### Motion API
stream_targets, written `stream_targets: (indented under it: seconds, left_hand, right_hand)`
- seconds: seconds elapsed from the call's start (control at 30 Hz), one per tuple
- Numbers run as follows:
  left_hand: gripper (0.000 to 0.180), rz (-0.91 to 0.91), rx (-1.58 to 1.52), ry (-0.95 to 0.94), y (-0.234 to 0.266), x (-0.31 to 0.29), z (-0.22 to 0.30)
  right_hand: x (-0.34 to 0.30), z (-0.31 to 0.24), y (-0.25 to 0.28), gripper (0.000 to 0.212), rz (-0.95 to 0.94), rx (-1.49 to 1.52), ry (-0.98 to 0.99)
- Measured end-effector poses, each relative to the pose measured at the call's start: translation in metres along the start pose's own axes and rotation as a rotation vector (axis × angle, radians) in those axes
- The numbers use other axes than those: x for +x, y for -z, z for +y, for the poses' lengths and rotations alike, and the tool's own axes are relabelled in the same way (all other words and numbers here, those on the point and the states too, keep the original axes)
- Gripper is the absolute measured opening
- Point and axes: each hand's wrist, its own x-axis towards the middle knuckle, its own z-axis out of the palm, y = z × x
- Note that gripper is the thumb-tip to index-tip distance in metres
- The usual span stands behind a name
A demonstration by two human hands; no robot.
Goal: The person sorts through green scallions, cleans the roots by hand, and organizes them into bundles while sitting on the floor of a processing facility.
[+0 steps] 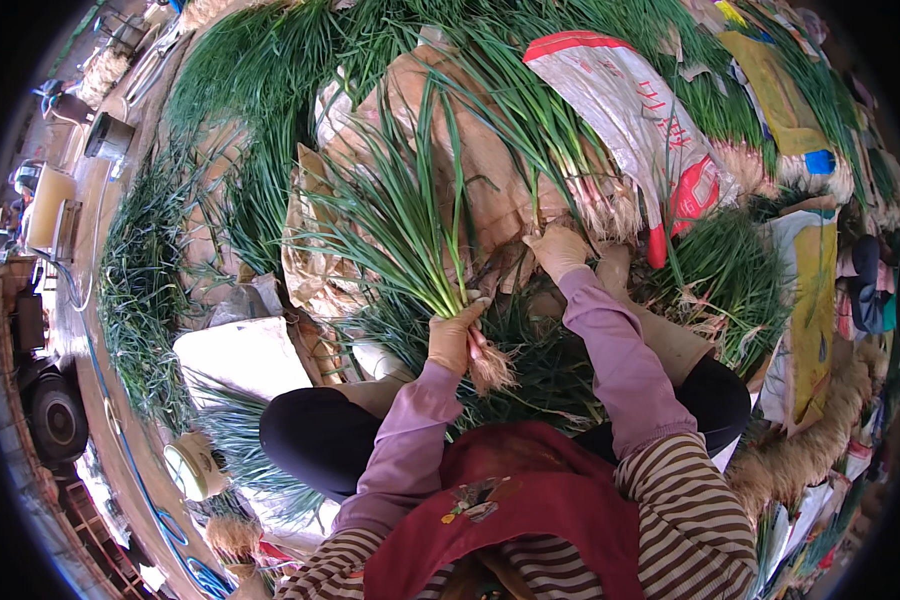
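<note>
My left hand, in a tan glove, is closed round a bunch of green onions. Their leaves fan up and away to the left, and the pinkish bulbs with pale roots stick out below my fist. Ahead and to the right, my right hand, gloved too, has its fingers pinched at the lower end of a thin green onion stalk. Beyond it lies a pile of green onions, roots toward me, partly under a white and red woven sack.
Brown sacking spreads in front of me, with loose green leaves between my legs. More green onions lie at the far side. Left are a white sheet, a tub and a blue hose; right, a yellow sack.
</note>
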Motion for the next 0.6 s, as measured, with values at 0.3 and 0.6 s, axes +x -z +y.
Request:
stream_targets:
  seconds: [0.3,0.6]
  left_hand:
    - [0.022,-0.25,-0.167,0.205,0.012,0.013,-0.02]
    - [0.031,-0.021,0.07,0.057,0.001,-0.009,-0.028]
  right_hand:
    - [-0.137,-0.019,-0.006,0.034,-0.526,0.6,0.494]
    - [-0.106,-0.059,0.0,0.024,-0.091,0.4,0.297]
